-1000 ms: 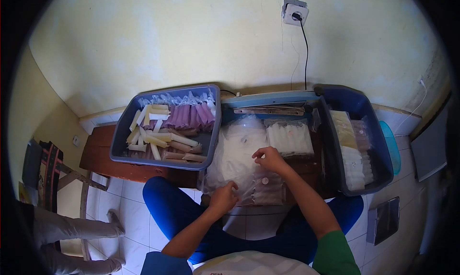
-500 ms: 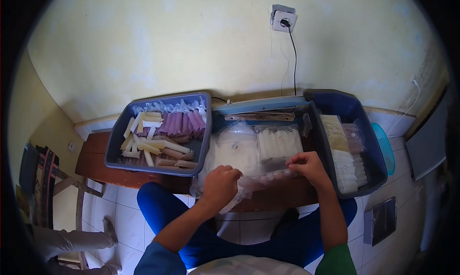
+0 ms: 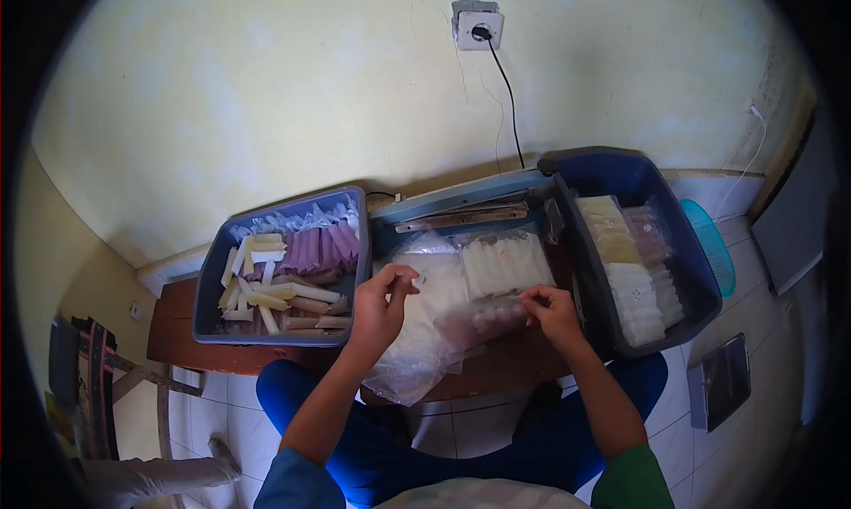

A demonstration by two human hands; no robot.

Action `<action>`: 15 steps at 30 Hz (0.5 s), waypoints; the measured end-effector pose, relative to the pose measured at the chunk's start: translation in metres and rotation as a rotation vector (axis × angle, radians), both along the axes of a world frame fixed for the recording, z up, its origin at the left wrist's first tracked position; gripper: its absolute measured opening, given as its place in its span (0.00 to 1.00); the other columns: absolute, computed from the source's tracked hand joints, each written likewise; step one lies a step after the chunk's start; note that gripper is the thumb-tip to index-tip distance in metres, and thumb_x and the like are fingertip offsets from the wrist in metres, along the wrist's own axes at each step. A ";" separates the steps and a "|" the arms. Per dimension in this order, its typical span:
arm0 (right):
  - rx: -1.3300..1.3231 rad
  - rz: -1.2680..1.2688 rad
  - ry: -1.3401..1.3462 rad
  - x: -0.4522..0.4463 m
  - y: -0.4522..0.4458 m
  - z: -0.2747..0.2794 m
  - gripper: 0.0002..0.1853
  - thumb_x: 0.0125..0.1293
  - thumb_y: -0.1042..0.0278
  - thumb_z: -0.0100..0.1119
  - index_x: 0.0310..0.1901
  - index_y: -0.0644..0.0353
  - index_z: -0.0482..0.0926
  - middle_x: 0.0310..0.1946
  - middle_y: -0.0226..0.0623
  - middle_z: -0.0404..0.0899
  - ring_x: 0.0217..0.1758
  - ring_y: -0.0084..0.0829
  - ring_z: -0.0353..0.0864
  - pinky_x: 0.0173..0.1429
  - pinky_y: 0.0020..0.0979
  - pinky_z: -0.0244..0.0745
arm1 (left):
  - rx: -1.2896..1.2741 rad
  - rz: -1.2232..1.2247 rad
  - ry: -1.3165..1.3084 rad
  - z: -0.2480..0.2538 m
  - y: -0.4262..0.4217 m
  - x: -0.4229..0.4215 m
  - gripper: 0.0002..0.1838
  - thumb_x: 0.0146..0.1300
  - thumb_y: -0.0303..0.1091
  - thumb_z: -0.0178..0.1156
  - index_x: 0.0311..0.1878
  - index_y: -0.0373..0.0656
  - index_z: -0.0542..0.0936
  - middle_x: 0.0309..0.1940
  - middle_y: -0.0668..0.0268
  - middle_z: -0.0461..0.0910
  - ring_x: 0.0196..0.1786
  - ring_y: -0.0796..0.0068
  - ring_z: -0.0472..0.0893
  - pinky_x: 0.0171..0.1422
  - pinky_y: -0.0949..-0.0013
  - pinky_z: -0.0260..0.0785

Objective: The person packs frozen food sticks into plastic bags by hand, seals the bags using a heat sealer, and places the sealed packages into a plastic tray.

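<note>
My right hand [image 3: 551, 311] pinches the right end of a clear pack of brownish-pink sticks [image 3: 483, 321], which is tilted over the bench's front part. My left hand [image 3: 387, 298] is raised over a pile of clear plastic bags [image 3: 417, 336], fingers curled and pressed together; whether they hold anything is too small to tell. Behind the brownish pack lies a clear pack of white sticks [image 3: 505, 265]. On the left, a grey-blue tub [image 3: 275, 340] holds loose cream, white and brown sticks and a row of purple ones. The right-hand dark blue tub [image 3: 700, 283] holds packed yellow, white and pinkish sticks.
The tubs stand on a reddish-brown wooden bench [image 3: 191, 327] by the wall. A teal basket [image 3: 709, 248] is right of the dark tub. A black cord hangs from a wall socket [image 3: 480, 32]. Another person's leg [image 3: 155, 480] shows at the lower left.
My right hand has moved right and lifted the brownish-pink pack's right end off the bench. My left hand has risen from the front of the bags. The view has shifted.
</note>
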State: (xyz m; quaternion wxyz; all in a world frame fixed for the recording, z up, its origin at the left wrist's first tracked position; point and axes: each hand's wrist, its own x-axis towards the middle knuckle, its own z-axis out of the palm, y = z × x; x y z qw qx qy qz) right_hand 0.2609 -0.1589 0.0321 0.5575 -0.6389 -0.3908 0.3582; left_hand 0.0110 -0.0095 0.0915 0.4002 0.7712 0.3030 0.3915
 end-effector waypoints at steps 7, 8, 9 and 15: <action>0.074 -0.095 0.080 0.005 0.006 -0.011 0.04 0.64 0.76 0.61 0.36 0.68 0.81 0.23 0.30 0.78 0.24 0.19 0.75 0.30 0.22 0.70 | -0.219 -0.130 0.089 -0.078 -0.010 0.004 0.39 0.57 0.42 0.70 0.67 0.37 0.65 0.62 0.54 0.72 0.65 0.62 0.72 0.65 0.60 0.66; 0.091 -0.091 0.076 0.004 0.005 -0.010 0.04 0.64 0.76 0.61 0.36 0.68 0.81 0.23 0.30 0.78 0.25 0.19 0.75 0.31 0.21 0.70 | -0.340 -0.106 0.077 -0.094 -0.008 0.008 0.39 0.57 0.43 0.70 0.67 0.37 0.65 0.62 0.54 0.72 0.65 0.61 0.72 0.65 0.61 0.66; 0.084 -0.081 0.078 0.003 0.005 -0.011 0.04 0.64 0.76 0.61 0.36 0.68 0.81 0.23 0.30 0.78 0.25 0.19 0.75 0.31 0.21 0.70 | -0.455 -0.079 0.062 -0.107 -0.004 0.012 0.38 0.57 0.43 0.70 0.67 0.37 0.65 0.62 0.53 0.72 0.65 0.60 0.72 0.65 0.61 0.67; 0.085 -0.035 0.109 0.003 0.003 -0.006 0.03 0.64 0.76 0.61 0.36 0.67 0.80 0.25 0.32 0.78 0.27 0.20 0.76 0.34 0.23 0.73 | -0.793 -0.180 -0.037 -0.125 0.016 0.037 0.26 0.61 0.36 0.67 0.59 0.35 0.73 0.52 0.57 0.80 0.54 0.70 0.78 0.60 0.69 0.69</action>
